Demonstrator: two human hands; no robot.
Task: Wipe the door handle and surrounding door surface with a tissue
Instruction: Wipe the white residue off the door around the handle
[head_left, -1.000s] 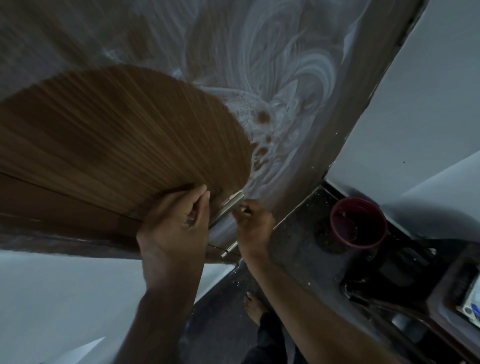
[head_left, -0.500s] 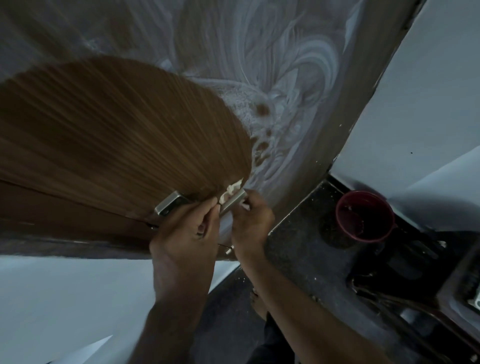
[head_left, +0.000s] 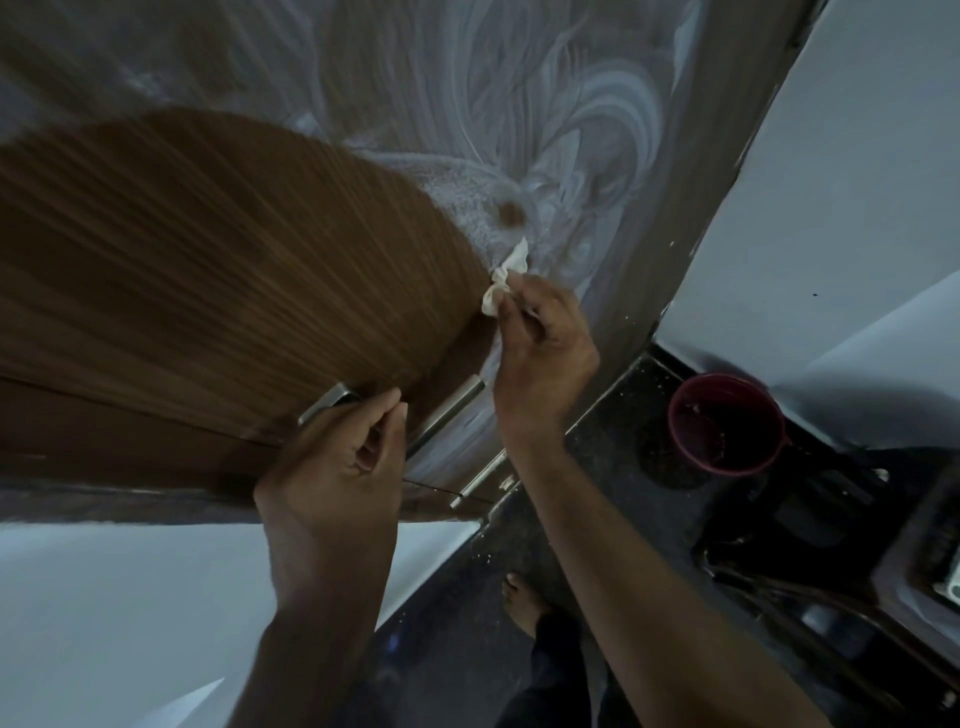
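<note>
A crumpled tissue (head_left: 505, 278) is pinched in the right hand (head_left: 543, 358) fingers against the soapy door (head_left: 218, 249); the metal door handle (head_left: 447, 410) is gripped by the left hand (head_left: 337, 467).

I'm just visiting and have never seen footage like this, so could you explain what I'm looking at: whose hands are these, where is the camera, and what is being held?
There is no machine here: a person wears one wide-angle camera on the head, looking down at their own bare hands. That lens bends the brown wooden door into a curve. The right hand pinches a crumpled white tissue against the door, at the edge of the whitish smeared film not yet wiped. The left hand closes its grip on the silver metal door handle. Below, on the dark floor, stands a dark red bucket, and the person's bare foot shows.
</note>
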